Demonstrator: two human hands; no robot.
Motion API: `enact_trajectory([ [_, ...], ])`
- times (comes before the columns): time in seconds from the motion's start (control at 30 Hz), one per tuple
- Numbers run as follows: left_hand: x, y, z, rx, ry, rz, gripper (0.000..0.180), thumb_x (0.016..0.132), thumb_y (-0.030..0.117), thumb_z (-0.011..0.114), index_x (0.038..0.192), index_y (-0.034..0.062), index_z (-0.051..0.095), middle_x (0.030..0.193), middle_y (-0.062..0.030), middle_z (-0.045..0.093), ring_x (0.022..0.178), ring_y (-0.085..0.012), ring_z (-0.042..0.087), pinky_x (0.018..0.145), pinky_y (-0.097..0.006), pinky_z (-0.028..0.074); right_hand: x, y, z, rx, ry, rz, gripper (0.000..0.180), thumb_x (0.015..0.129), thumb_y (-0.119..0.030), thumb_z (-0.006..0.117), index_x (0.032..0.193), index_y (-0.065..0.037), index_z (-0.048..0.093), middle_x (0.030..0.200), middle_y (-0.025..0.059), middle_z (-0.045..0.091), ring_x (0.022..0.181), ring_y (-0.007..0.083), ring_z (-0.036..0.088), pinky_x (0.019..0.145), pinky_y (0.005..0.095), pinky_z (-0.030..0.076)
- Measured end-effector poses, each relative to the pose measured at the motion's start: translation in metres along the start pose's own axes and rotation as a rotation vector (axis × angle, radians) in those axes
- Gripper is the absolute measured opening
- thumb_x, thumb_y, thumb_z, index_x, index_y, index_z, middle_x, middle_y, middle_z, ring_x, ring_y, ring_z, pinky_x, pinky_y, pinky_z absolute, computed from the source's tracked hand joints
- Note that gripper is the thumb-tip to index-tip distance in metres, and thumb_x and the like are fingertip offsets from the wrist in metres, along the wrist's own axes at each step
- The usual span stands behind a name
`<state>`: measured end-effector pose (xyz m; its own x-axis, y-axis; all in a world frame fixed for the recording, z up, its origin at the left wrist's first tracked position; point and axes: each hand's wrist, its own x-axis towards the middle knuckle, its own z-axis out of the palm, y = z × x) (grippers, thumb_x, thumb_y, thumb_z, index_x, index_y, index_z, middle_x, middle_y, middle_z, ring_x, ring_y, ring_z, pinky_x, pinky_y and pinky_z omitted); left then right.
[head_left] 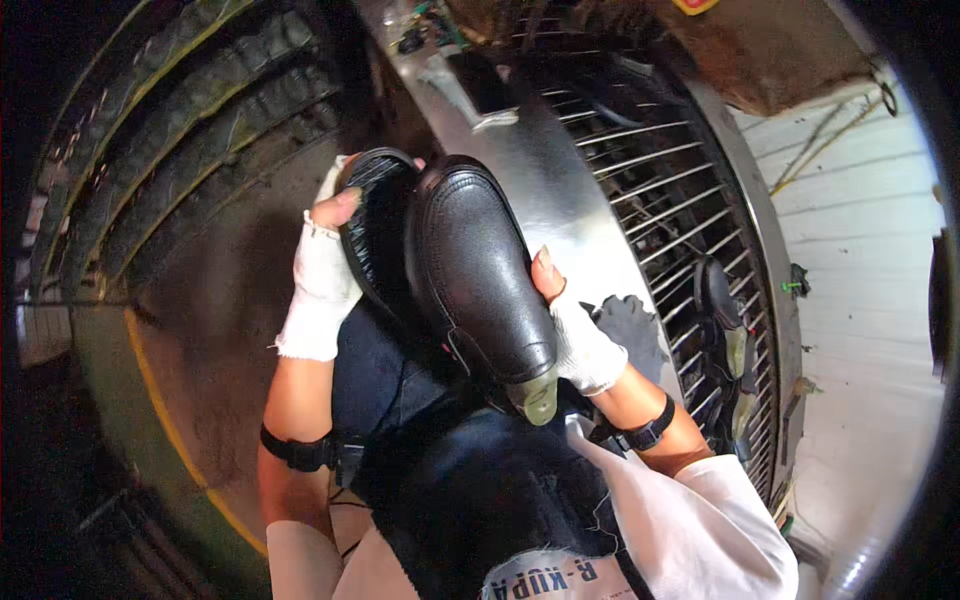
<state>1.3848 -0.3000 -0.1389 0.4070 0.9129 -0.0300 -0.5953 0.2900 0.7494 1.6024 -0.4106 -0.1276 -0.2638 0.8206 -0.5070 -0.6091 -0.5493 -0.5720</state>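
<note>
My left hand [322,275], in a white fingerless glove, is closed on a black shoe sole [372,215], its thumb pressing the ridged face. Beside the sole is a black leather shoe upper [478,260], toe pointing away from me. A pale green shoe last [538,398] shows at its heel end. My right hand [583,335], gloved the same way, grips the upper along its right side near the heel; most of those fingers are hidden beneath it. Sole and upper are close together at the toe; whether they touch there I cannot tell.
A shiny metal table [560,200] runs along my right, with a dark flat object [482,85] on it and a dark glove [632,328] at its near edge. Further right, a barred metal rack [660,160] carries shoes on lasts [715,295]. Tiered shelves [200,120] stand left.
</note>
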Motion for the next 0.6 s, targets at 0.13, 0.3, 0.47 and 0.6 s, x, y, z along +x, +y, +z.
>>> enact_trajectory([
  [0.13, -0.014, 0.003, 0.005, -0.01, -0.092, 0.013, 0.076, 0.097, 0.063, 0.037, 0.147, 0.0065, 0.036, 0.14, -0.0251, 0.049, 0.116, -0.0282, 0.06, 0.1, -0.043, 0.049, 0.01, 0.027, 0.005, -0.033, -0.115, 0.059, 0.065, 0.094, -0.058, 0.054, 0.123, 0.0, 0.059, 0.105, 0.0124, 0.069, 0.086, 0.0174, 0.069, 0.079, 0.0276, 0.057],
  [0.3, -0.027, 0.007, 0.009, -0.02, -0.064, -0.074, 0.077, 0.097, 0.064, 0.036, 0.149, 0.0065, 0.033, 0.141, -0.0236, 0.049, 0.114, -0.0277, 0.061, 0.098, -0.042, 0.051, 0.011, 0.03, 0.007, -0.133, -0.149, 0.083, 0.065, 0.092, -0.061, 0.054, 0.115, -0.001, 0.064, 0.098, 0.0096, 0.071, 0.081, 0.0139, 0.069, 0.072, 0.0251, 0.056],
  [0.47, -0.03, 0.006, 0.014, 0.074, -0.081, -0.045, 0.079, 0.096, 0.065, 0.035, 0.149, 0.0061, 0.032, 0.139, -0.0216, 0.051, 0.113, -0.0261, 0.061, 0.098, -0.041, 0.05, 0.012, 0.034, 0.003, -0.117, -0.134, 0.1, 0.066, 0.092, -0.062, 0.054, 0.112, 0.0, 0.065, 0.095, 0.0087, 0.071, 0.078, 0.0136, 0.068, 0.072, 0.025, 0.055],
  [0.6, -0.031, 0.007, 0.015, 0.081, -0.072, -0.045, 0.08, 0.097, 0.065, 0.033, 0.149, 0.0058, 0.032, 0.139, -0.0208, 0.052, 0.113, -0.0254, 0.061, 0.099, -0.041, 0.05, 0.013, 0.034, 0.005, -0.136, -0.158, 0.076, 0.067, 0.091, -0.063, 0.054, 0.11, 0.0, 0.066, 0.094, 0.0083, 0.071, 0.078, 0.0133, 0.068, 0.072, 0.0254, 0.055],
])
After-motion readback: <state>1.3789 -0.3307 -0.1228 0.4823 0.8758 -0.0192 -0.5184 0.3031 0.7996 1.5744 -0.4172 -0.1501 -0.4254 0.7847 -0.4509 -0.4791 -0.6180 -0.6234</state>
